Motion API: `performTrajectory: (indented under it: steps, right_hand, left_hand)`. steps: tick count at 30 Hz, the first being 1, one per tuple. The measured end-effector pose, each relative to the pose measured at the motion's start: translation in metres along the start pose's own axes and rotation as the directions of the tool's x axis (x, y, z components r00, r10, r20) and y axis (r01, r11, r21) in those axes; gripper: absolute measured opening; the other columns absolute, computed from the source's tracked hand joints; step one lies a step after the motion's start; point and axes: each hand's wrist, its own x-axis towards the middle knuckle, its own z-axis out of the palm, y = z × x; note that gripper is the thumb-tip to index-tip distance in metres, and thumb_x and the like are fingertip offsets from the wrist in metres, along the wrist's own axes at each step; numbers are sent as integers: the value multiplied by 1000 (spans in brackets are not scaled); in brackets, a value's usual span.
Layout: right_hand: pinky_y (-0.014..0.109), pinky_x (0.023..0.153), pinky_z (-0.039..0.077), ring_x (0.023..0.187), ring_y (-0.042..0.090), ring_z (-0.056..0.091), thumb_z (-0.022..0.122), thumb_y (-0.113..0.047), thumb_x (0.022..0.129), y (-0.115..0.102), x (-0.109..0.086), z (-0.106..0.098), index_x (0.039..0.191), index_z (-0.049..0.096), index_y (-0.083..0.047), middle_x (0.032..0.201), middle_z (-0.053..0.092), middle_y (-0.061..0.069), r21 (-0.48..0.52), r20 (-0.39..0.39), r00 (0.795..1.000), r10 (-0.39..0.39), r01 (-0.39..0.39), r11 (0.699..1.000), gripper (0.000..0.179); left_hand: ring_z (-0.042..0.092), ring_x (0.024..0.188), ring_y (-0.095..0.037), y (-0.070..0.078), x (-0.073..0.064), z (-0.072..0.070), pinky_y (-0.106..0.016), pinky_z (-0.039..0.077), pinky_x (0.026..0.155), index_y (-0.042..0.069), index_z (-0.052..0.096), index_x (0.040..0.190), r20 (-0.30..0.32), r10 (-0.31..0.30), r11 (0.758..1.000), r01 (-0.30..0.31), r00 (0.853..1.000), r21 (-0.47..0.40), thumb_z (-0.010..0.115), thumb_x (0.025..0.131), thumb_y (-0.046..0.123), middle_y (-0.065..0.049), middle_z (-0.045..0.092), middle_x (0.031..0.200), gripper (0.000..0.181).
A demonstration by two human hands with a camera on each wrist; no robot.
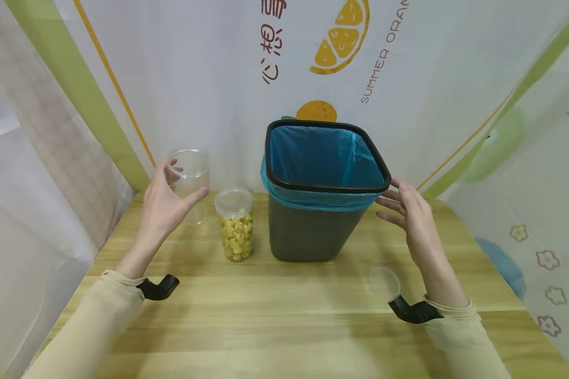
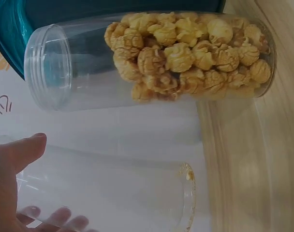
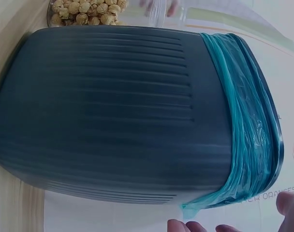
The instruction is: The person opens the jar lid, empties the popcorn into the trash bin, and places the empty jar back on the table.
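Observation:
My left hand (image 1: 163, 197) holds a clear empty jar (image 1: 189, 184), thumb on the near side and fingers round the far side. In the left wrist view, small brown crumbs cling near the base of this jar (image 2: 161, 193), which shows above the table's back edge. Just right of it a clear jar of popcorn (image 1: 237, 231) stands upright. My right hand (image 1: 414, 216) is beside the right side of a dark grey trash bin (image 1: 308, 231), fingers spread and bent slightly near the rim. A blue bag (image 3: 243, 121) lines the bin, folded over its top.
A clear round lid (image 1: 384, 283) lies on the wooden table (image 1: 275, 326), near my right wrist. Behind the table hangs a white curtain (image 1: 208, 79) with orange prints, close to the bin and jars. More curtains enclose both sides.

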Motion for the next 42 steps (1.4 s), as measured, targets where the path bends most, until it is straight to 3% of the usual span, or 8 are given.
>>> performTrajectory:
  steps: [9,20,34,42]
  right_hand:
    - [21,90,59,120,14,68,41,-41,110,9,-13,0,155,41,-7,131,64,-1,-4,-29,998,-51,51,999,57]
    - [21,90,59,120,12,68,44,-38,110,16,-25,4,152,45,-7,130,65,-4,-53,-42,998,-48,46,998,52]
    - [21,92,59,120,10,68,44,-35,110,26,-30,3,152,45,-6,131,64,-4,-60,-50,998,-38,35,998,51]
    - [20,92,59,121,10,67,43,-34,110,29,-30,4,153,45,-6,131,64,-5,-85,-42,998,-41,38,996,51]
  left_hand:
    - [50,137,-44,-13,-9,14,-61,42,113,5,31,156,-20,-34,999,34,999,-25,84,84,36,-20,52,150,95]
    - [48,141,-41,-23,-16,25,-59,42,115,6,29,157,-33,-55,997,54,998,-46,83,86,36,-19,51,151,94]
    - [47,141,-42,-30,-15,32,-63,39,113,8,26,160,-22,-103,995,103,994,-16,82,86,36,-19,51,152,97]
    - [45,141,-47,-36,-13,33,-67,37,113,7,22,161,10,-136,991,136,991,-11,79,88,43,-27,47,152,99]
